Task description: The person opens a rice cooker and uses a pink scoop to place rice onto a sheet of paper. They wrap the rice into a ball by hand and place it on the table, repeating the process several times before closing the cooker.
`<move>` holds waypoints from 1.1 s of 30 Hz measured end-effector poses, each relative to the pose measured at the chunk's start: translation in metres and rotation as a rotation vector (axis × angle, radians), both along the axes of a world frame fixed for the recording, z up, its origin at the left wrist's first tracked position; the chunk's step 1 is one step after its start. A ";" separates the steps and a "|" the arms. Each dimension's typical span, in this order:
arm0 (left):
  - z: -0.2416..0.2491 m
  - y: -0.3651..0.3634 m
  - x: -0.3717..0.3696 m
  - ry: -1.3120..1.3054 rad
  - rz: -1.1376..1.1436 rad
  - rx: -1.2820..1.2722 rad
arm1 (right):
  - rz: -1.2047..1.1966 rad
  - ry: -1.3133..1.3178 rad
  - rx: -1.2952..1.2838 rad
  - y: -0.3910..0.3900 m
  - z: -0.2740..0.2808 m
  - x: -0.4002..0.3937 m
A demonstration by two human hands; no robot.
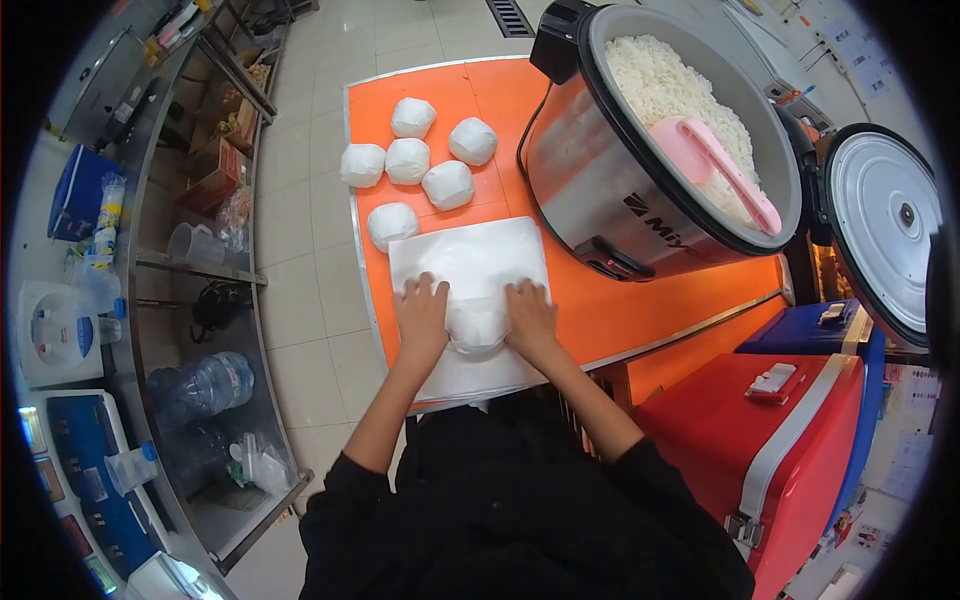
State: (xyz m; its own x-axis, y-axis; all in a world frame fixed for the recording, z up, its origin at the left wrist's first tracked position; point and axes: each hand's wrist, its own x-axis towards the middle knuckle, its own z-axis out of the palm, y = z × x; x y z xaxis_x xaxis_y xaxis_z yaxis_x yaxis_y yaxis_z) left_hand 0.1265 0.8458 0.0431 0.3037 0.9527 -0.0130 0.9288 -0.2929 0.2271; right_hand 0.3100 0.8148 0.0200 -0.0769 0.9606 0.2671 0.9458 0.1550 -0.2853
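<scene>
Left hand [422,315] and right hand [531,317], fingers loosely spread, flank the rounded white parcel [476,329], now sitting between them on the white paper sheets [485,245], neither hand clearly nearer, no long axis showing

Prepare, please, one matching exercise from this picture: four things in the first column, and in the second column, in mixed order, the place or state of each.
Things
1. Pink paddle
2. Single white bundle
3. Round lid
4. Six white bundles

Places or states
A. Swung open beside the cooker
B. Grouped toward the far left of the orange tabletop
C. Lying on the rice
D. On white paper, between left hand and right hand

Pairs: 1-C, 2-D, 3-A, 4-B
</scene>
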 end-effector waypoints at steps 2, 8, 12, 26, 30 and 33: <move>-0.007 0.023 0.004 -0.001 -0.150 0.219 | 0.143 -0.181 0.079 0.025 0.004 0.002; -0.014 -0.018 -0.006 -0.387 -0.169 -0.142 | 0.154 0.081 -0.335 -0.010 0.004 0.008; -0.046 -0.074 0.022 -0.470 0.295 -0.030 | -0.036 0.330 0.049 -0.055 -0.032 -0.010; -0.024 -0.086 0.030 -0.685 0.111 -0.034 | -0.139 1.454 -0.232 -0.035 0.009 -0.055; -0.002 -0.082 0.043 -1.461 0.105 -0.216 | -0.282 2.034 -0.331 -0.024 0.029 -0.056; 0.022 -0.081 0.058 -1.704 0.424 -0.269 | -0.081 1.995 -0.358 -0.035 0.038 -0.058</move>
